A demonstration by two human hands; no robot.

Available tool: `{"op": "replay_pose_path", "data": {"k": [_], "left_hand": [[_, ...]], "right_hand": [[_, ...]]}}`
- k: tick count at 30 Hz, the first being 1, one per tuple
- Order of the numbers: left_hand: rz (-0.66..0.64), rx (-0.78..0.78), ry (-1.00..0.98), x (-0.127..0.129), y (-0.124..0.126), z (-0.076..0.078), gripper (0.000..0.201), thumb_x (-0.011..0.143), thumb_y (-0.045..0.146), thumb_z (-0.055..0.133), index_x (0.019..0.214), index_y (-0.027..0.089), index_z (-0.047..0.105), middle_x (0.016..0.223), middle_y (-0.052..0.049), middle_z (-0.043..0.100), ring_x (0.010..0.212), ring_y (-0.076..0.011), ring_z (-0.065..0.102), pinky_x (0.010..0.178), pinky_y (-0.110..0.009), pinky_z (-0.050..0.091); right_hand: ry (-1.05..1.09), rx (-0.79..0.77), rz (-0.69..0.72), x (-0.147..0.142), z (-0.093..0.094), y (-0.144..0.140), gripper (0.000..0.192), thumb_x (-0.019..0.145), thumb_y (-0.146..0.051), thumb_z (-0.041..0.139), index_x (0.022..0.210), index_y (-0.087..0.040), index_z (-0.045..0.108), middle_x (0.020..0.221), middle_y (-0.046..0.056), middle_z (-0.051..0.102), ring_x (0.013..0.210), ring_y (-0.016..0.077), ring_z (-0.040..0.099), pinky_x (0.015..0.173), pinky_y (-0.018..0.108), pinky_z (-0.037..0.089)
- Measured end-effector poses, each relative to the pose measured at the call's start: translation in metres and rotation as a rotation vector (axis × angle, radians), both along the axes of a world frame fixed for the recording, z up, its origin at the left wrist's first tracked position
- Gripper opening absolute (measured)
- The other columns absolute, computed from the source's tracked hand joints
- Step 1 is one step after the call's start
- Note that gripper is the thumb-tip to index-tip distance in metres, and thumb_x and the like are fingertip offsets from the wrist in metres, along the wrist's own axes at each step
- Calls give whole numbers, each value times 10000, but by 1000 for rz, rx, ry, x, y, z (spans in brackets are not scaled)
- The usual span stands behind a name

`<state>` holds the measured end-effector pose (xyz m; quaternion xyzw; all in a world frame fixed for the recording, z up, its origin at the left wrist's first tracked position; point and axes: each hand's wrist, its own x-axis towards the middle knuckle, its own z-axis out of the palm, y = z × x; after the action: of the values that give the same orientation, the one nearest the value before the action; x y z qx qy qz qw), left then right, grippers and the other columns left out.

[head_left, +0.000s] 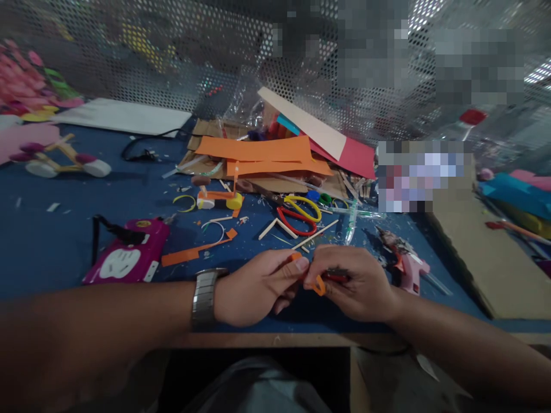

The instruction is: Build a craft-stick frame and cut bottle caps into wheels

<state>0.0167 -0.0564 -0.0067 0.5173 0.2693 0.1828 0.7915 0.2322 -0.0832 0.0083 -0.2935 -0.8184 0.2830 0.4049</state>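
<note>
From my head camera, I see both my hands together over the near edge of the blue desk, around the middle of its length. My left grip is pinched on an orange strip, a bit of which shows under the thumb; a metal watch circles that wrist. My right grip is also closed on orange: a small loop pokes out below its fingertips. My fingers cover the middle, so I cannot tell whether both bits are one piece. Something red and dark sits within my curled right fingers, too hidden to name.

Beyond my hands, towards the desk's far edge, lie wooden sticks, then scissors with one yellow and one red handle. Left of these is a small orange-and-yellow model. Further towards the far edge, orange sheets rest on brown cardboard, with a red sheet beside them.

On the desk's left part, a purple box stands near a flat orange scrap. Towards the right edge, a pink glue gun lies just beyond my right wrist, and a cardboard slab reaches nearly to the near edge.
</note>
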Motion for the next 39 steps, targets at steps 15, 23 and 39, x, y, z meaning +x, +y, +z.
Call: {"op": "replay_pose_path", "data": {"k": [15, 23, 39], "left_hand": [[-46, 163, 13, -5, 7, 4, 690, 1014, 859, 481, 872, 188, 556, 670, 51, 470, 559, -110, 451, 529, -238, 402], [-54, 170, -18, -5, 2, -5, 672, 1046, 839, 434, 907, 195, 566, 649, 63, 437, 533, -113, 411, 516, -249, 380], [-57, -43, -105, 3, 0, -9, 675, 907, 863, 681, 923, 206, 527, 688, 90, 403, 537, -87, 393, 485, -228, 402]], "right_hand": [[-47, 89, -10, 0, -4, -1, 53, 1056, -195, 714, 1012, -208, 740, 787, 35, 790, 680, 149, 706, 662, 239, 541], [-60, 123, 4, 0, -4, 0, 73, 1028, -148, 714, 1026, -218, 734, 796, 33, 800, 688, 160, 707, 670, 250, 549], [-55, 161, 0, -1, -1, 1, 257, 1159, -341, 591, 978, -212, 720, 780, 49, 806, 685, 159, 677, 697, 274, 535]]}}
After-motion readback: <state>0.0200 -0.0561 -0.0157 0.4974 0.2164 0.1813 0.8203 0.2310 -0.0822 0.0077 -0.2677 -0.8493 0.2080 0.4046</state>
